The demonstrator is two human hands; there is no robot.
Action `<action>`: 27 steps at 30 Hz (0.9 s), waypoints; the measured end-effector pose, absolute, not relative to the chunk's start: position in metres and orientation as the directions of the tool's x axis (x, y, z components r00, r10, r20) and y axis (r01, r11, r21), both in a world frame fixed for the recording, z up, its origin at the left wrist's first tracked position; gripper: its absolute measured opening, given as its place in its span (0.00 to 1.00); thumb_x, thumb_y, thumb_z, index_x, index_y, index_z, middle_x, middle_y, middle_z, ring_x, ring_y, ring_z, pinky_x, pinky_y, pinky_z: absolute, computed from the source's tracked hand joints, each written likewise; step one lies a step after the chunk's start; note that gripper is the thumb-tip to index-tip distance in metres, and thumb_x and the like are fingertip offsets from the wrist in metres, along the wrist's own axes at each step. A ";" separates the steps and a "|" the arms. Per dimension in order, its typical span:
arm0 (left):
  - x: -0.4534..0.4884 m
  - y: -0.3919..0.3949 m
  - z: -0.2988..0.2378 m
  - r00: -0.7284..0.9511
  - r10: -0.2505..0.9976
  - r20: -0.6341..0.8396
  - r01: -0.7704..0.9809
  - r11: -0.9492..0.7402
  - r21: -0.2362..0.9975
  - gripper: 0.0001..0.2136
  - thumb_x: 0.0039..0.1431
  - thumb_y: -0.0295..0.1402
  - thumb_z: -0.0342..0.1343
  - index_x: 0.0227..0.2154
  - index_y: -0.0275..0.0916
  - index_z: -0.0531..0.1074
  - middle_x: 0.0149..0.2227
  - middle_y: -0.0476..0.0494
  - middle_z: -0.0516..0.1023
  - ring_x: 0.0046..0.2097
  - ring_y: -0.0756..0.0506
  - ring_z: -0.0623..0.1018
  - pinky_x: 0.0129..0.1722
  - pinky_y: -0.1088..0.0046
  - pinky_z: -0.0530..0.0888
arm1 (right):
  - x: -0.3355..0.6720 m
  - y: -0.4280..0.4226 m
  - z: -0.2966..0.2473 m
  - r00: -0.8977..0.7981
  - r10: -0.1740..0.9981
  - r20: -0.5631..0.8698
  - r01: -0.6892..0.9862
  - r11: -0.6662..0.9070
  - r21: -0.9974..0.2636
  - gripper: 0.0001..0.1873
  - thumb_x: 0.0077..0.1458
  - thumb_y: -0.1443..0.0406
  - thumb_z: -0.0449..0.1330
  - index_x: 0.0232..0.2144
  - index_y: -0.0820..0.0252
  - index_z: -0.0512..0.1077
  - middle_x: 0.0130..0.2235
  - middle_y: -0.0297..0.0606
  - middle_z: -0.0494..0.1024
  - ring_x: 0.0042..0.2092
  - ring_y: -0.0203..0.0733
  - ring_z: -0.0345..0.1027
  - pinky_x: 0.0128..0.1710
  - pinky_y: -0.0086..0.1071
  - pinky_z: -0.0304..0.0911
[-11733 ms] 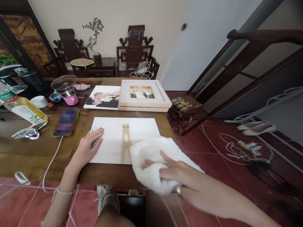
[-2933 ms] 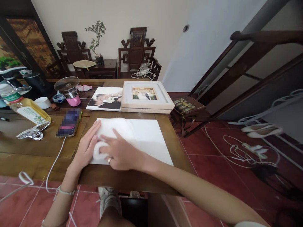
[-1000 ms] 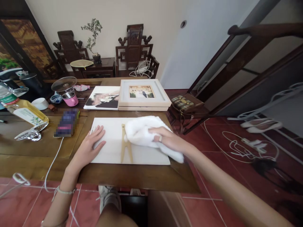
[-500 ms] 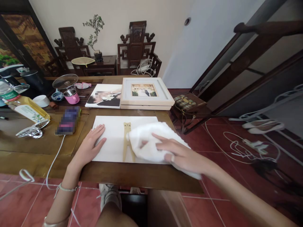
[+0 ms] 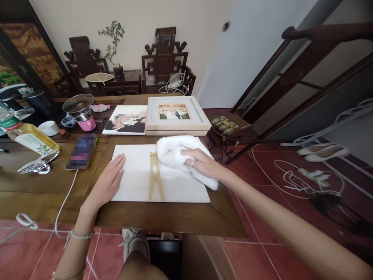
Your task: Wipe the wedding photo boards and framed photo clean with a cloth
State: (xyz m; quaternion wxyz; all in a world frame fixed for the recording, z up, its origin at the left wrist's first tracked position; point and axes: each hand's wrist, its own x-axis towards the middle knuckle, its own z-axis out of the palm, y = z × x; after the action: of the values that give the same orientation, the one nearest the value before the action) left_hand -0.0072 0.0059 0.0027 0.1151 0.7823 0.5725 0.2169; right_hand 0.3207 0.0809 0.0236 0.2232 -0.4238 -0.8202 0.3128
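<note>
A flat white panel [image 5: 134,181] lies on the table near its front edge, with a beige A-shaped stand [image 5: 155,182] on its upper face. My left hand [image 5: 109,179] rests flat over the panel's left edge, fingers stretched out. In my right hand [image 5: 199,163] is a fluffy white cloth [image 5: 171,153], bunched and pressed onto the panel's far right part. The cloth hides that corner and spills past the right edge; its near side touches the top of the stand. Some right fingertips are sunk in the cloth.
Behind the panel lie a white-framed picture [image 5: 201,116] and a photo print [image 5: 128,126]. To the left are a phone [image 5: 82,151] on a white cable, a silver hair claw [image 5: 39,163], an oil bottle [image 5: 32,136] and a pink mug [image 5: 87,122]. A plaid bag [image 5: 225,126] sits at right.
My right hand has moved the cloth away from me, toward the panel's far edge, uncovering the stand's right leg and the near right corner. My left hand stays on the left edge.
</note>
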 end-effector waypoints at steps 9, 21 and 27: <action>-0.007 0.007 0.002 0.251 0.945 0.208 0.837 -0.320 0.444 0.24 0.68 0.41 0.37 0.63 0.36 0.57 0.66 0.40 0.56 0.67 0.42 0.55 0.66 0.56 0.52 | 0.334 0.010 0.034 -0.593 0.804 -0.033 0.578 0.396 -0.714 0.17 0.51 0.66 0.51 0.41 0.58 0.75 0.53 0.45 0.74 0.64 0.57 0.52 0.58 0.52 0.55; -0.009 0.007 0.000 0.268 0.940 0.210 0.837 -0.335 0.432 0.25 0.68 0.41 0.37 0.63 0.36 0.57 0.67 0.39 0.55 0.67 0.42 0.54 0.66 0.56 0.52 | 0.314 0.051 0.047 -0.618 0.781 -0.085 0.531 0.335 -0.778 0.15 0.50 0.63 0.51 0.36 0.59 0.76 0.45 0.44 0.78 0.56 0.57 0.64 0.58 0.50 0.54; -0.009 0.007 -0.001 0.270 0.938 0.219 0.834 -0.341 0.434 0.25 0.68 0.41 0.37 0.63 0.35 0.57 0.66 0.38 0.56 0.67 0.42 0.55 0.66 0.57 0.52 | 0.263 0.092 0.023 -0.360 0.928 0.097 0.494 0.278 -0.824 0.18 0.50 0.64 0.50 0.42 0.59 0.73 0.54 0.43 0.72 0.63 0.55 0.53 0.61 0.51 0.47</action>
State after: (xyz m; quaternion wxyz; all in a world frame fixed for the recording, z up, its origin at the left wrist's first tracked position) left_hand -0.0095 0.0073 -0.0006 0.1168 0.7882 0.5618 0.2224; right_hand 0.2633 0.0922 0.0234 0.2996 -0.4796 -0.7410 0.3621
